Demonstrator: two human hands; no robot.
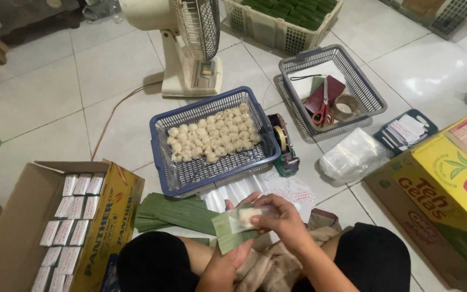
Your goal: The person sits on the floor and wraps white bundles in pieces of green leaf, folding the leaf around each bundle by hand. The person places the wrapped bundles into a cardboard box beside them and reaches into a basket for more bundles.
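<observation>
Head view: pale tiled floor, white fan upper centre, blue basket mid-frame; both hands, left hand and right hand, clamp a leaf-wrapped parcel at bottom.

home packing floor: tiles, fan, baskets

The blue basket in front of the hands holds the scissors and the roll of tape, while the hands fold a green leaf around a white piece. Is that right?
Not quite. In the head view the blue basket holds rows of small white pieces. The scissors and the roll of tape lie in the grey basket further right. The hands, left and right, do fold a green leaf around a white piece.
</observation>
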